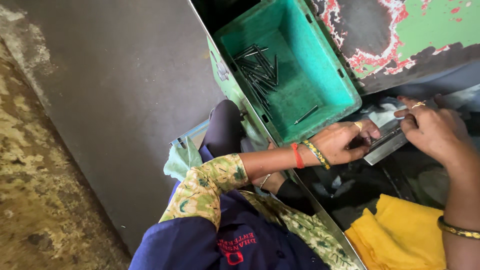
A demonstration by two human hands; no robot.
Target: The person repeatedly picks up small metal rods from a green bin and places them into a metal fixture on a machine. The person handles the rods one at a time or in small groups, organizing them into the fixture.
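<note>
Here, left hand (pixel 345 142) and right hand (pixel 432 129) pinching opposite ends of a flat, smooth grey metal strip (pixel 386 142) just beyond the near right corner of a green plastic crate (pixel 327 75). Inside, thin dark steel rods (pixel 257 70), loosely heaped. Nearby, crumpled yellow cloth (pixel 400 235).

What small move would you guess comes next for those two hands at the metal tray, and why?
Probably the left hand lifts a few dark metal rods off the grey metal tray toward the green plastic bin. Both hands rest on the tray, the right hand steadying it, and similar rods already lie in the bin just beside it.
</note>
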